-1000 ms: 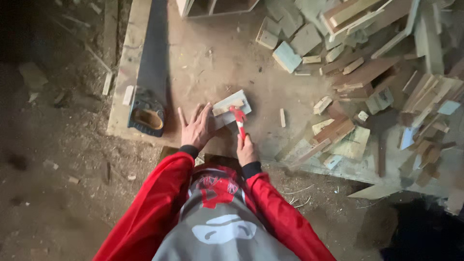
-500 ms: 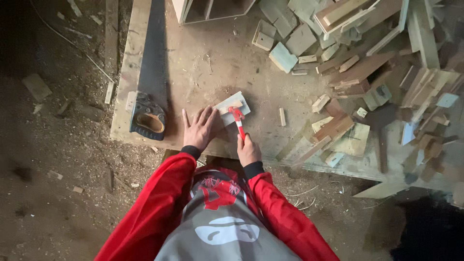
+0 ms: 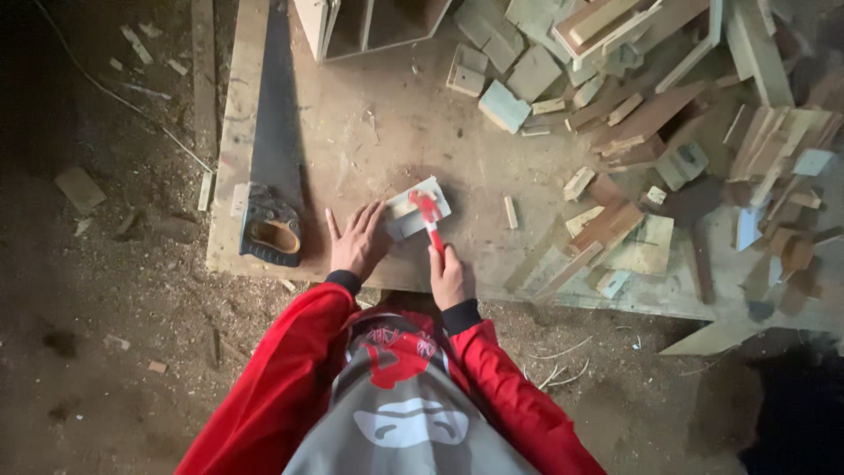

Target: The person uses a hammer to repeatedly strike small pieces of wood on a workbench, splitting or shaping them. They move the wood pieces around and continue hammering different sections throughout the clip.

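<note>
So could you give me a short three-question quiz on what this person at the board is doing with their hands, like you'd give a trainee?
1. True or false: the left hand lies flat, pressing the small block onto the board.
2. What does the right hand grip?
A. the saw
B. a red-handled tool
C. a loose offcut
3. Fill in: the saw lies on the person's ____ side, its handle beside the left hand.

Key
1. True.
2. B: the red tool, its head resting on the block.
3. Left; the scrap pile lies on the right.
</note>
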